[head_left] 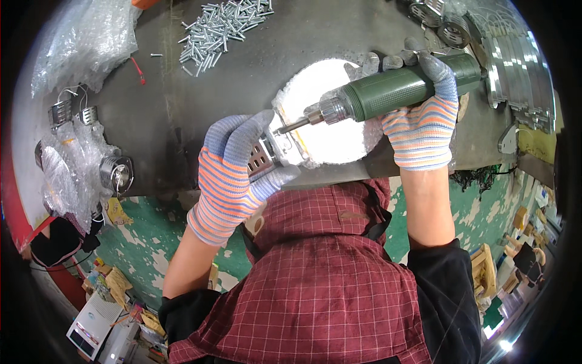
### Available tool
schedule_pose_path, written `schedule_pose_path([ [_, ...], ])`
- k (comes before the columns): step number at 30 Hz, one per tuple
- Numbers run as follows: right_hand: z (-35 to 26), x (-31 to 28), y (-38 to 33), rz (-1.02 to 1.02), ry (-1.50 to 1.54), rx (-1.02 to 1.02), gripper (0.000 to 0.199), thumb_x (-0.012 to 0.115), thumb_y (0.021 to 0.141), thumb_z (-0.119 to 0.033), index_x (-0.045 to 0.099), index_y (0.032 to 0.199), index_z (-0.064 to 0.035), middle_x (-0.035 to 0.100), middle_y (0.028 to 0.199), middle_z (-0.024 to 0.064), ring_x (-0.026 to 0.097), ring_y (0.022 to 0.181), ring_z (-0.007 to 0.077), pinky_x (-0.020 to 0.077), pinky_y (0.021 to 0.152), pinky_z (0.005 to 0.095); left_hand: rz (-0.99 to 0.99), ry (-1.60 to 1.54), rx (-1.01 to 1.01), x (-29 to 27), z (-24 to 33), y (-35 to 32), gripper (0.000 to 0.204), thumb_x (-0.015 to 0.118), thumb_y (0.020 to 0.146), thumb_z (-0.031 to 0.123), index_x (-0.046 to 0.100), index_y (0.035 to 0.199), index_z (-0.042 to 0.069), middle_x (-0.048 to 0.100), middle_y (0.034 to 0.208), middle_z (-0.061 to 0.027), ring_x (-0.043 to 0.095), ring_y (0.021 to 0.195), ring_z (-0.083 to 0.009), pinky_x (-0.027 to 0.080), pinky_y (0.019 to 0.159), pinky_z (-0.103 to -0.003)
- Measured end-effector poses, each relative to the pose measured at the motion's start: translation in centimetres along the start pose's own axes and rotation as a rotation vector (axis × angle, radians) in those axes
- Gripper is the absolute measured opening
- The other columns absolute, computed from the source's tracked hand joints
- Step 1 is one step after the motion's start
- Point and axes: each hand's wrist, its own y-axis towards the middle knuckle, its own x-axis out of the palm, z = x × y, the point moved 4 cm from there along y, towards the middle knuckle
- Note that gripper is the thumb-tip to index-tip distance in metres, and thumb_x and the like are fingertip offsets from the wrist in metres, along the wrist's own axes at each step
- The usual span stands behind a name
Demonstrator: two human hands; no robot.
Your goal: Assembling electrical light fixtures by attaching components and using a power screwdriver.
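Observation:
In my right hand point(424, 130), gloved in striped knit with grey fingertips, lies a green electric screwdriver point(394, 90). Its steel bit point(292, 127) points left and reaches a small metal bracket point(286, 145); I cannot tell whether the tip sits in a screw. My left hand point(230, 161), in a matching glove, grips a slotted metal fitting point(259, 158) beside that bracket. Behind the tool, a glaring white round area point(330, 148) has bubble wrap along its edge, and its surface is too bright to make out.
Loose screws point(218, 33) form a pile at the far side of the dark table point(170, 97). Bubble-wrapped metal fittings point(76, 155) sit at the left edge. Stacked metal strips point(515, 67) stand at the right. A red zip-like piece point(139, 71) lies near bubble wrap point(85, 42).

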Motion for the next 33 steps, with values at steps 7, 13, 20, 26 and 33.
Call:
schedule_pose_path([
  [7,0.2,0.7,-0.3,0.031,0.006,0.015,0.021,0.072,0.083,-0.014,0.068,0.102,-0.0039,0.068,0.088,0.0074,0.067,0.084,0.0256,0.0579,0.086,0.0415,-0.025,-0.064,-0.066,0.0,0.4,0.0,0.074,0.088,0.067,0.036,0.059,0.129,0.007,0.058,0.113,-0.015,0.06,0.099,-0.0325,0.055,0.082,-0.04],
  [13,-2.1,0.0,-1.4,-0.007,0.105,-0.036,0.028,0.072,0.087,-0.029,0.063,0.096,-0.0041,0.068,0.092,0.0104,0.067,0.088,0.029,0.0569,0.09,0.0499,-0.077,0.027,0.079,-1.2,0.8,1.1,0.07,0.088,0.069,0.029,0.06,0.131,0.013,0.054,0.122,-0.0165,0.062,0.099,-0.0336,0.056,0.085,-0.04],
  [20,-5.8,-0.2,-6.5,-0.227,0.128,0.037,0.04,0.073,0.085,-0.034,0.058,0.105,-0.0028,0.048,0.081,0.0018,0.049,0.08,0.019,0.0464,0.082,0.0387,-0.189,-0.351,-0.116,-1.7,1.1,1.6,0.049,0.079,0.073,0.01,0.063,0.119,0.008,0.061,0.111,-0.0136,0.065,0.097,-0.0278,0.054,0.088,-0.035],
  [26,-6.4,0.6,-9.2,-0.405,0.121,0.035,0.072,0.071,0.087,-0.034,0.042,0.144,-0.0003,0.038,0.077,-0.008,0.039,0.07,0.0069,0.0391,0.075,0.0286,-0.566,-1.459,-0.803,-1.2,0.7,1.5,0.054,0.075,0.082,0.019,0.054,0.131,0.005,0.066,0.115,-0.0113,0.067,0.1,-0.0221,0.058,0.08,-0.035],
  [33,-5.2,0.2,-7.7,-0.257,0.068,-0.057,0.062,0.069,0.091,-0.032,0.048,0.138,0.0027,0.056,0.09,0.0024,0.054,0.088,0.0204,0.0462,0.095,0.0417,-0.694,-1.775,-1.055,0.3,-1.6,0.7,0.053,0.049,0.102,0.043,0.055,0.135,0.002,0.07,0.114,-0.0136,0.07,0.098,-0.0246,0.061,0.072,-0.039],
])
